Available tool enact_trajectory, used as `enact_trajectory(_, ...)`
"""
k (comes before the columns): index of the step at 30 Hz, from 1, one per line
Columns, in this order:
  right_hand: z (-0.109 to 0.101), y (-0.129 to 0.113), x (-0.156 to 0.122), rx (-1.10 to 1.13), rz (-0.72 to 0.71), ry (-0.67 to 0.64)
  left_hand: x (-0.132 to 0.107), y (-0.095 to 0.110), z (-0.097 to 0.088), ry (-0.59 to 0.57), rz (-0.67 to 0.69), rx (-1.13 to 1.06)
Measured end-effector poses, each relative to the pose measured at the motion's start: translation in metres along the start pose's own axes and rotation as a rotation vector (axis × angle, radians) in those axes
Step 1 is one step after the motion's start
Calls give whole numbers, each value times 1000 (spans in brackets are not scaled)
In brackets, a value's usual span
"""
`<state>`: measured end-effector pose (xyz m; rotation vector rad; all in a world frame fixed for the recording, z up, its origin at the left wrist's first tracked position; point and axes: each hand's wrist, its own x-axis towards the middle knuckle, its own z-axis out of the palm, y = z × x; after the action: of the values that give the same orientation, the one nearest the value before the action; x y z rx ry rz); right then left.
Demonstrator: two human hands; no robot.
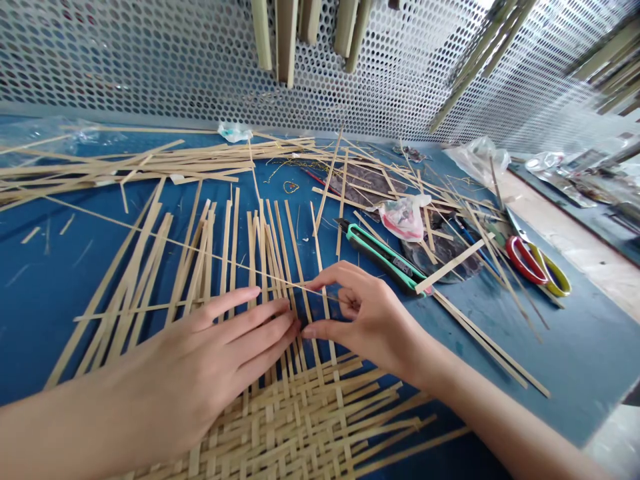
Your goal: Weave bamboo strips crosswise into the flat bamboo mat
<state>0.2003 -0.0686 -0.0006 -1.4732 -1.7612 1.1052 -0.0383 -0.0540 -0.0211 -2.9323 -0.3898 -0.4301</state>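
Note:
My left hand lies flat, fingers stretched to the right, over the upright bamboo strips of a woven bamboo mat. My right hand is curled at the fingertips of the left. A long thin bamboo strip runs from the far left into its bent fingers. Its thumb and index tip are a little apart, by the upright strips. Another crosswise strip passes over the uprights and under my left hand. My palm hides part of the weave.
A green-and-black utility knife lies right of my right hand. Farther right are scissors with red and yellow handles. Loose bamboo strips cover the back of the blue table, before a perforated metal panel. A crumpled plastic bag lies among strips.

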Motion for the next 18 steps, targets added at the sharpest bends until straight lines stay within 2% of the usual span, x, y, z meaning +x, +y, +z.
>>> enact_trajectory(10, -1, -4, 0, 58, 29, -54, -5, 1, 0, 10, 1, 21)
enact_trajectory(18, -4, 0, 0, 57, 29, 98, -10, -1, 4, 12, 0, -16)
